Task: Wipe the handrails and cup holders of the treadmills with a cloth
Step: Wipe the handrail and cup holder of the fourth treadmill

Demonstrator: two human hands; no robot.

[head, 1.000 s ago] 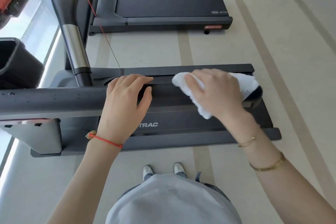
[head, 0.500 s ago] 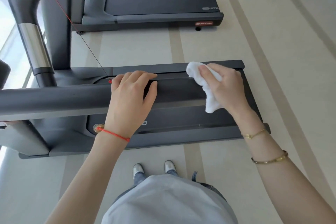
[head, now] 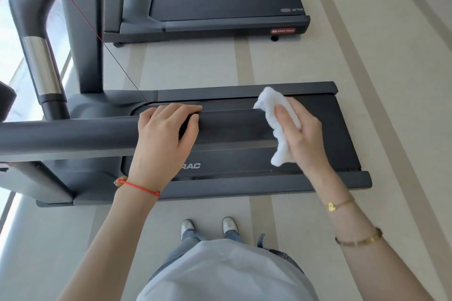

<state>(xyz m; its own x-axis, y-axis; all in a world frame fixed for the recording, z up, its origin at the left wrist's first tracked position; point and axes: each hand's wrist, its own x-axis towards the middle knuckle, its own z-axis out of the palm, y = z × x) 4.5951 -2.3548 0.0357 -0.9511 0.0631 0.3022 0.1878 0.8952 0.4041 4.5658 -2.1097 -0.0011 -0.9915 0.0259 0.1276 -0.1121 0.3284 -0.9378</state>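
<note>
Your right hand (head: 303, 134) holds the soft, light white cloth (head: 276, 115) bunched against the hard handrail (head: 73, 137). Your left hand (head: 163, 139) wraps over the rail. Keep the cloth bunched so it won't slip.

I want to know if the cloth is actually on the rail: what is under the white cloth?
The white cloth drapes over the handrail end, pressed by the right hand. The rail beneath it is hidden.

My right hand (head: 302, 134) with the white cloth (head: 276, 120) now is no longer over the far end of the handrail (head: 232, 129). One second ago it covered the rail's end; now it is drawn back along the rail toward my left hand (head: 163, 134), and the cloth hangs more down over the near side. The second treadmill (head: 220, 7) shows more fully in the view.
</note>
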